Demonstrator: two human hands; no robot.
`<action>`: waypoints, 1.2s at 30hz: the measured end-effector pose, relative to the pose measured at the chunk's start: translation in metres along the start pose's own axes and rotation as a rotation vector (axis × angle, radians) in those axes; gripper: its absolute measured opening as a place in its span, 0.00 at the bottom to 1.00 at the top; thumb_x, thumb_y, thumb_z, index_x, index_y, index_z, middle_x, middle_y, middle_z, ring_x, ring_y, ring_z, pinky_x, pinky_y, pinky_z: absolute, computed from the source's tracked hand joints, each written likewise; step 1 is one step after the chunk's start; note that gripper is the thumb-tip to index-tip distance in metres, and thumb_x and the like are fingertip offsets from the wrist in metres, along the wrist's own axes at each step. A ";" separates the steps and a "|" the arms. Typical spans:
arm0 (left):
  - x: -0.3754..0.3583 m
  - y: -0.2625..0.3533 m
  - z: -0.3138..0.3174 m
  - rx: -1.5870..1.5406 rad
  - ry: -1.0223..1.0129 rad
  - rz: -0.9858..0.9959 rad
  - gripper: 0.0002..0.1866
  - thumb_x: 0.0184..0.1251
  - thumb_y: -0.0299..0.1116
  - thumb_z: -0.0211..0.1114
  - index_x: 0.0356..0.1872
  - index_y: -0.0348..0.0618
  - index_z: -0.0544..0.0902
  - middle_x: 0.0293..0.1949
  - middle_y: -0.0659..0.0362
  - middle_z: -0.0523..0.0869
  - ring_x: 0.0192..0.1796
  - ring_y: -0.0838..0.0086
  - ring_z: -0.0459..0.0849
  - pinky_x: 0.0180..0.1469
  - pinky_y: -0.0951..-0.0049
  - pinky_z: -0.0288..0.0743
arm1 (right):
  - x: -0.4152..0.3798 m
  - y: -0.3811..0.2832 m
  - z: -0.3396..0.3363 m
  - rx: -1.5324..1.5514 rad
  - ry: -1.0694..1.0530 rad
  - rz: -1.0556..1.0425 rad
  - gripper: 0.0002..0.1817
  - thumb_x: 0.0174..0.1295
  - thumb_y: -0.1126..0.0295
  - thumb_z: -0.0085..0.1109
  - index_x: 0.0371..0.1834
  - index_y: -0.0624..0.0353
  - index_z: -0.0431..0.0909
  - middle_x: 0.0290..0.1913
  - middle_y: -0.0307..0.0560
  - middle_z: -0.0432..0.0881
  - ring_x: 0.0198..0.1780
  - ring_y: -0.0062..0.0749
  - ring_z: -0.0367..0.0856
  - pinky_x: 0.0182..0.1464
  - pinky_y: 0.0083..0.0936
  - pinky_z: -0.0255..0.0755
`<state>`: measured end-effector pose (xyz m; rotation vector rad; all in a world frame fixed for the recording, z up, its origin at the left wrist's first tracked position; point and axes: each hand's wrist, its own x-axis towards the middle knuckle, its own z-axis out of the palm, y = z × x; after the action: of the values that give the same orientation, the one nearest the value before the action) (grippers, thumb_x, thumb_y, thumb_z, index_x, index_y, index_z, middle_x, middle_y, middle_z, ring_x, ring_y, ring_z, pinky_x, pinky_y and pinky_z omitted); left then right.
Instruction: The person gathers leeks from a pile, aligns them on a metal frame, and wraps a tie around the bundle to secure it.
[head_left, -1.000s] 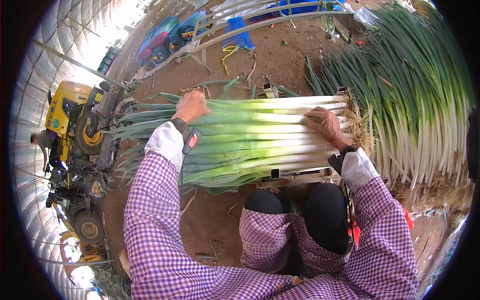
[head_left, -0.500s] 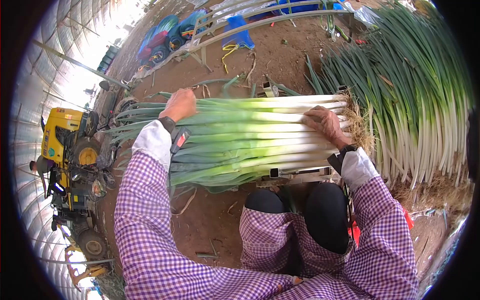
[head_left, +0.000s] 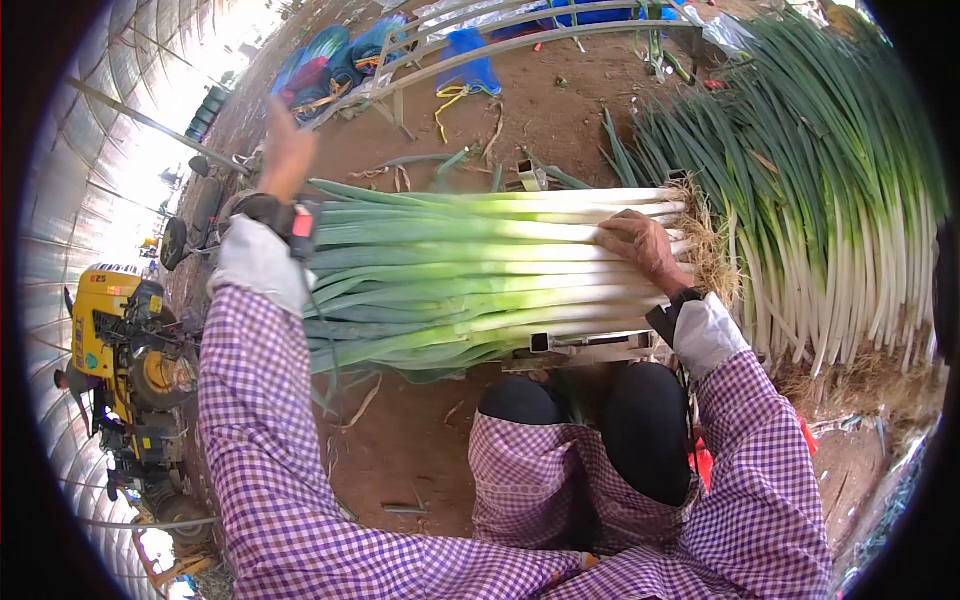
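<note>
A wide layer of long green onions (head_left: 480, 245) lies across a metal frame (head_left: 590, 345) in front of my knees, green leaves to the left and roots to the right. My right hand (head_left: 645, 248) rests on the white stalks near the root end, its fingers bent over them. Past the upper edge of the leaves, my left hand (head_left: 288, 150) is raised at the left, smeared by motion. Its fingers cannot be made out, and nothing shows clearly in it. The leaf tips are partly hidden by my left forearm.
A large pile of green onions (head_left: 810, 200) lies on the ground at the right. At the back stand a metal rack (head_left: 520, 52) and a blue mesh bag (head_left: 468, 65) with a yellow cord. A yellow machine (head_left: 115, 320) is at the far left, with a person (head_left: 75, 382) beside it.
My left hand has moved from over the leaves, left and up towards the leaf-tip side. My right hand stays on the white stalks. The view has shifted slightly.
</note>
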<state>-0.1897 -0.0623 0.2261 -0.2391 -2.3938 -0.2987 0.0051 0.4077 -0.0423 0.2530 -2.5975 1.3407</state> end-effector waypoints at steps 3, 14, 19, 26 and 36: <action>-0.071 0.069 0.038 -0.194 -0.427 0.101 0.38 0.69 0.35 0.69 0.76 0.29 0.68 0.78 0.36 0.68 0.82 0.45 0.63 0.84 0.55 0.56 | -0.001 0.004 0.002 -0.036 0.008 -0.012 0.17 0.64 0.52 0.74 0.47 0.51 0.93 0.47 0.44 0.90 0.46 0.44 0.90 0.50 0.37 0.82; -0.237 0.144 0.035 0.086 -0.524 0.272 0.30 0.74 0.48 0.64 0.70 0.40 0.78 0.68 0.48 0.81 0.73 0.54 0.74 0.78 0.51 0.59 | 0.000 0.002 0.005 -0.050 0.029 -0.040 0.13 0.62 0.55 0.73 0.44 0.46 0.94 0.48 0.43 0.91 0.48 0.46 0.90 0.51 0.39 0.83; -0.231 0.143 0.050 0.280 -0.546 0.290 0.30 0.76 0.51 0.63 0.73 0.47 0.77 0.55 0.52 0.82 0.62 0.56 0.77 0.70 0.53 0.66 | 0.001 0.013 0.016 -0.082 0.084 -0.093 0.14 0.61 0.54 0.73 0.41 0.49 0.93 0.43 0.47 0.89 0.45 0.49 0.89 0.49 0.42 0.82; -0.242 0.141 0.059 0.307 -0.530 0.322 0.24 0.81 0.49 0.59 0.70 0.50 0.79 0.63 0.54 0.79 0.68 0.58 0.75 0.75 0.53 0.62 | -0.006 0.004 0.004 0.005 0.053 -0.100 0.17 0.60 0.54 0.73 0.42 0.55 0.92 0.44 0.52 0.89 0.49 0.52 0.87 0.52 0.46 0.80; -0.244 0.130 0.063 0.317 -0.530 0.347 0.23 0.81 0.45 0.58 0.71 0.48 0.78 0.67 0.55 0.78 0.72 0.59 0.72 0.76 0.52 0.59 | -0.080 0.027 -0.116 0.149 0.495 0.180 0.15 0.70 0.75 0.67 0.59 0.60 0.87 0.54 0.56 0.90 0.52 0.41 0.90 0.57 0.34 0.83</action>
<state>-0.0169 0.0577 0.0355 -0.6391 -2.8013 0.3462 0.0880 0.5221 -0.0187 -0.2674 -2.1484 1.4361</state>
